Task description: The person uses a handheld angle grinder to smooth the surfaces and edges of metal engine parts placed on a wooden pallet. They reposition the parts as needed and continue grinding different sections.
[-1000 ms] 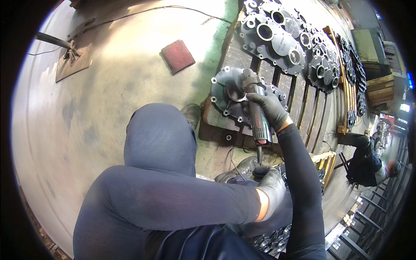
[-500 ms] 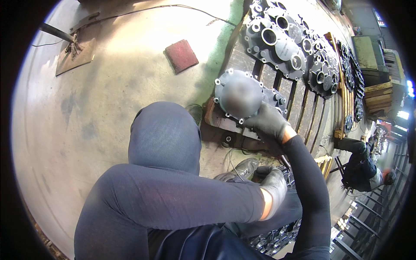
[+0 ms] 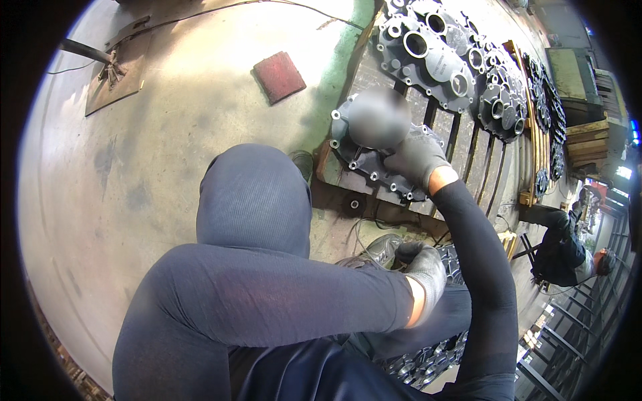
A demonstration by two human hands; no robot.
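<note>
Nearest, the left hand in a grey knit glove [image 3: 426,271] is curled beside a dark shoe [image 3: 383,250], its fingers drawn together; whether they close on anything cannot be told. A thin dark cord [image 3: 356,230] loops near it.

Farther out, the right hand in a grey glove [image 3: 418,160] reaches over a grey metal cover with bolt holes around its lobed rim [image 3: 364,160]. Its fingers are bent, but a round blur hides what lies at their tips, so whether they are clamped on something cannot be told. The cover lies flat beneath and mostly left of this hand, its bolt-holed edge showing below the wrist side. It rests at the near corner of a dark slatted wooden pallet [image 3: 483,152].

Beyond lie more grey metal covers [image 3: 440,67]; left of the pallet, a red square pad [image 3: 279,77] lies on the floor.
</note>
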